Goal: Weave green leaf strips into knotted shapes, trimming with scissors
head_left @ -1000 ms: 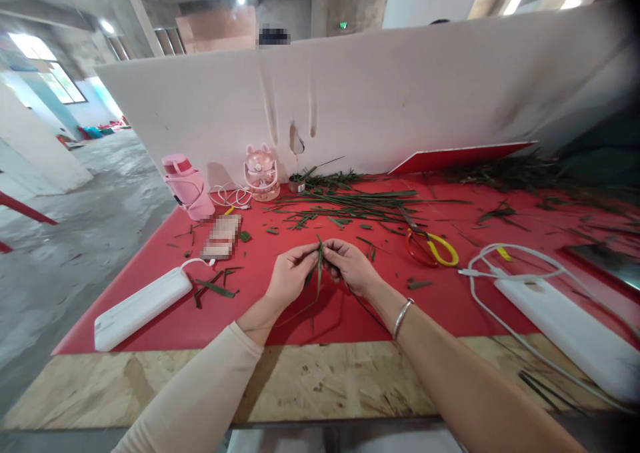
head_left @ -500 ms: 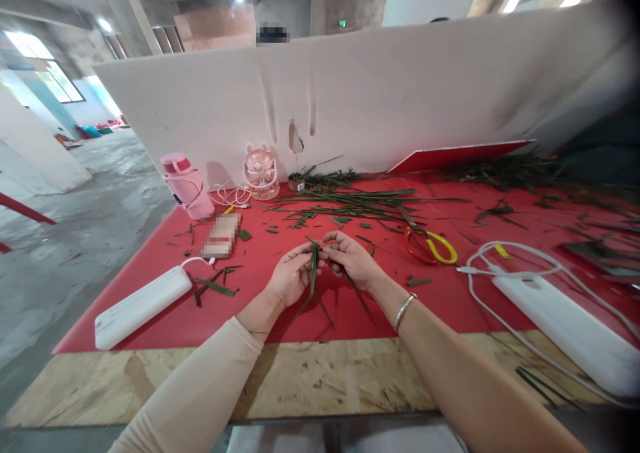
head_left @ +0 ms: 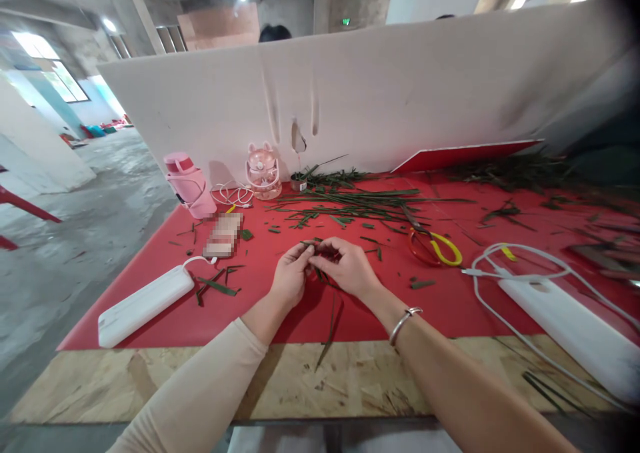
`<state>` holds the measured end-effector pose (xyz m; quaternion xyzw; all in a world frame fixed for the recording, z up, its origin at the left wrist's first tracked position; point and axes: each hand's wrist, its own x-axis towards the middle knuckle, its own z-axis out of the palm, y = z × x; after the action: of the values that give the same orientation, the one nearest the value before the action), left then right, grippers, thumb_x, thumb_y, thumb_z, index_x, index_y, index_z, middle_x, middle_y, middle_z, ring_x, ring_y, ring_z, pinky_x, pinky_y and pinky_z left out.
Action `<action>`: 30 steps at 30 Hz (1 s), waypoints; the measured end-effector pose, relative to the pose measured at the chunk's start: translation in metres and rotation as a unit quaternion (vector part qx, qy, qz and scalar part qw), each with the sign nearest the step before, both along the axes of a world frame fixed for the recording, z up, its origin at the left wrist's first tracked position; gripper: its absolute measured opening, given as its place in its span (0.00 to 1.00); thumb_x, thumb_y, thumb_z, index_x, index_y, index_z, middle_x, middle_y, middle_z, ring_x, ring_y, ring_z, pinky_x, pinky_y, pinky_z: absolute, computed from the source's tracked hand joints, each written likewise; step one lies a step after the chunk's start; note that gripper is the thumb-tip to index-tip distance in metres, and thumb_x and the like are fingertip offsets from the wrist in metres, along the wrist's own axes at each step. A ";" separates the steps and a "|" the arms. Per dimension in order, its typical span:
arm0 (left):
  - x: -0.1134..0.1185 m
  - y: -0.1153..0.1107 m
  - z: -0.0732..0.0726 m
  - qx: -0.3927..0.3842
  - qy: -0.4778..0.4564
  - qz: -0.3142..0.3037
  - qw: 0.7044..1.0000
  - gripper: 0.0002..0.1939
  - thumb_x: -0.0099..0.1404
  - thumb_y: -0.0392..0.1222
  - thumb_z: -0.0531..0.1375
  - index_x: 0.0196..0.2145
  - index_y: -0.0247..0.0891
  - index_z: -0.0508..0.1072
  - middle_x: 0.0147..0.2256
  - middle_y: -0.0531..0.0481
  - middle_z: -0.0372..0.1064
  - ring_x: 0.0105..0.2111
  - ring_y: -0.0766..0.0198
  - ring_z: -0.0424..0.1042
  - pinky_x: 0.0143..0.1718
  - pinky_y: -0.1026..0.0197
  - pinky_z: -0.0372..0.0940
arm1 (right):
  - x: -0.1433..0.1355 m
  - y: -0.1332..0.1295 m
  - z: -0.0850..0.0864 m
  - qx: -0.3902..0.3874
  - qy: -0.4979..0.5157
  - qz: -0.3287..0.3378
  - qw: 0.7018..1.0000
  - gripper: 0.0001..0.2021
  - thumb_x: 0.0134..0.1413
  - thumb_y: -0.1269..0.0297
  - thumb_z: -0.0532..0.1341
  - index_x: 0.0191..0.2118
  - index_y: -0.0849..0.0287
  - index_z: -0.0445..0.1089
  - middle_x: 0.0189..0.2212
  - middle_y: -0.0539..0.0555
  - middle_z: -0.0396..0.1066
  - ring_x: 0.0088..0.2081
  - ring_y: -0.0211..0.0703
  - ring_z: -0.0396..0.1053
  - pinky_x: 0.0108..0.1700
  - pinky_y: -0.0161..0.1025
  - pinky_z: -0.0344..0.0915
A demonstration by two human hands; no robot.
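Observation:
Above the red table sheet (head_left: 165, 266), my left hand (head_left: 291, 274) pinches a dark green leaf strip at the fingertips. My right hand (head_left: 346, 266), with a silver bangle on its wrist, closes on the same green leaf piece (head_left: 311, 243) from the right, thumb and fingers meeting the left ones. Thin leaf ends (head_left: 330, 336) hang below the hands toward the wooden edge. The fingers hide much of the piece. Behind the hands lies a pile of long green leaf strips (head_left: 345, 203).
Scissors (head_left: 440, 247) with yellow and red handles lie right of the hands. White power banks (head_left: 145, 306) with cables lie on both sides. A pink bottle (head_left: 193, 186), a clear pink bottle (head_left: 263, 173) and a small tin (head_left: 299, 183) stand before the white partition (head_left: 375, 99).
Both hands have turned and drawn together around the leaf piece. Its strips, spread downward on both sides before, now hang mostly below the middle. The view has shifted slightly.

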<state>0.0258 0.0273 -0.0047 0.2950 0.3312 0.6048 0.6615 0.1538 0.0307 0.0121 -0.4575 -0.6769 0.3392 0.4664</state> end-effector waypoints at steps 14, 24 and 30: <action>0.002 -0.001 -0.003 0.010 0.040 -0.009 0.999 0.12 0.48 0.42 0.64 0.31 0.35 0.71 0.26 0.53 0.67 0.25 0.73 0.65 0.27 0.70 0.60 | 0.000 0.002 -0.007 -0.040 -0.101 0.018 0.994 0.03 0.41 0.67 0.59 0.23 0.59 0.68 0.17 0.47 0.64 0.21 0.35 0.60 0.24 0.32 0.56; 0.005 0.001 -0.007 0.003 0.100 0.009 0.995 0.13 0.48 0.45 0.64 0.30 0.34 0.74 0.25 0.53 0.68 0.25 0.71 0.65 0.29 0.68 0.61 | -0.006 0.003 -0.004 -0.099 -0.048 -0.004 0.994 0.08 0.40 0.73 0.54 0.26 0.59 0.69 0.20 0.50 0.69 0.21 0.37 0.63 0.26 0.33 0.59; 0.005 -0.001 -0.007 -0.028 0.069 0.020 0.997 0.13 0.47 0.45 0.65 0.29 0.34 0.74 0.24 0.52 0.68 0.25 0.71 0.65 0.29 0.68 0.61 | -0.010 0.003 0.002 -0.104 -0.033 -0.005 0.994 0.07 0.43 0.66 0.56 0.23 0.61 0.70 0.22 0.51 0.70 0.25 0.38 0.66 0.30 0.33 0.61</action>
<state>0.0305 0.0266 -0.0119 0.3105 0.3985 0.5869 0.6327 0.1440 0.0334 0.0141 -0.5180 -0.6506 0.3897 0.3957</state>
